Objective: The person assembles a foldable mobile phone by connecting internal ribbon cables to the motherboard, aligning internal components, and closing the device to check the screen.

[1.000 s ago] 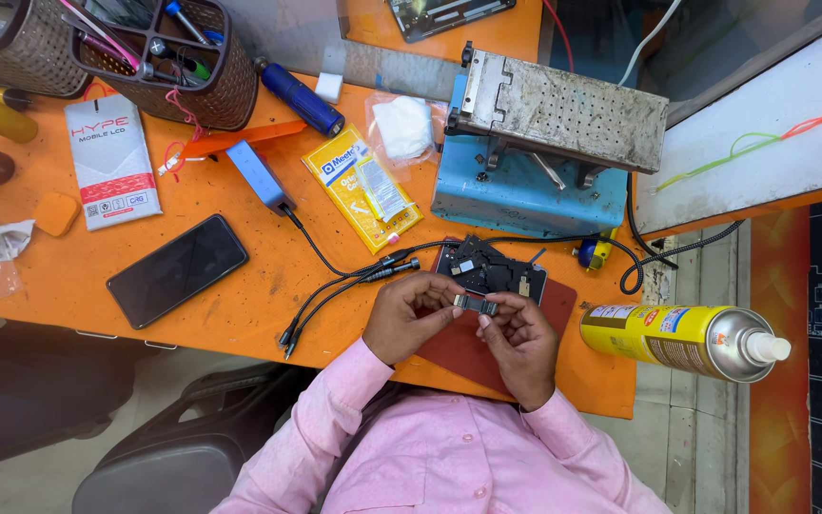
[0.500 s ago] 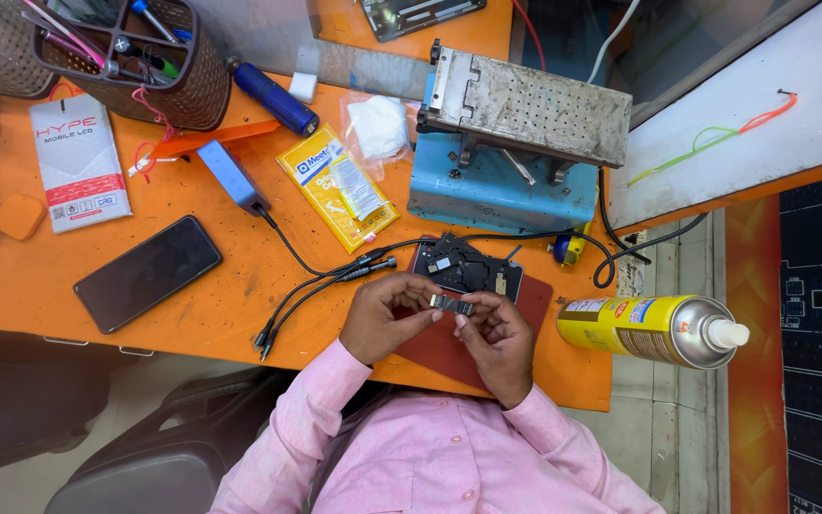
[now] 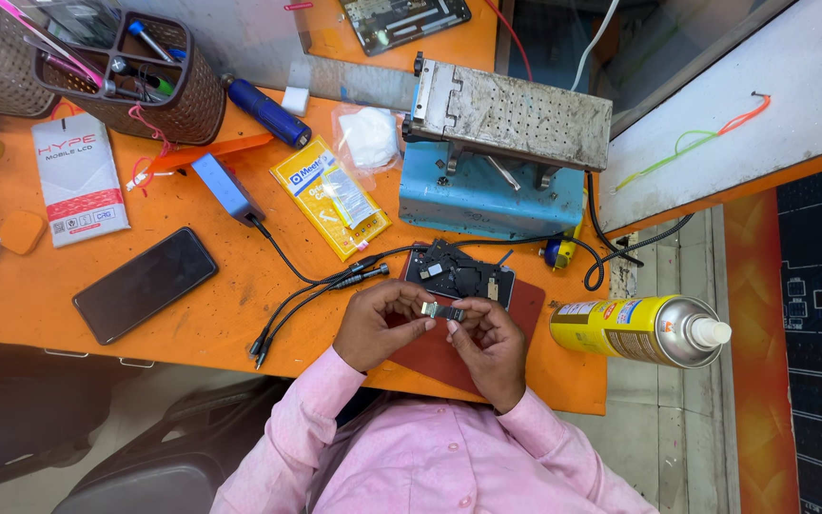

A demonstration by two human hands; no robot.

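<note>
Both of my hands meet over a dark red mat at the near edge of the orange table. My left hand and my right hand pinch the two ends of a small grey metal part between their fingertips. Just beyond the part lies an opened black phone frame with its inner parts showing. My pink sleeves run down toward the bottom of the view.
A yellow spray can lies right of my hands. A blue machine with a perforated metal plate stands behind. Black cables, a black phone, a yellow packet, a blue box and tool baskets lie to the left.
My hands stay together on the small part with only slight finger shifts. The view has drifted, so the table items sit a little differently in frame.
</note>
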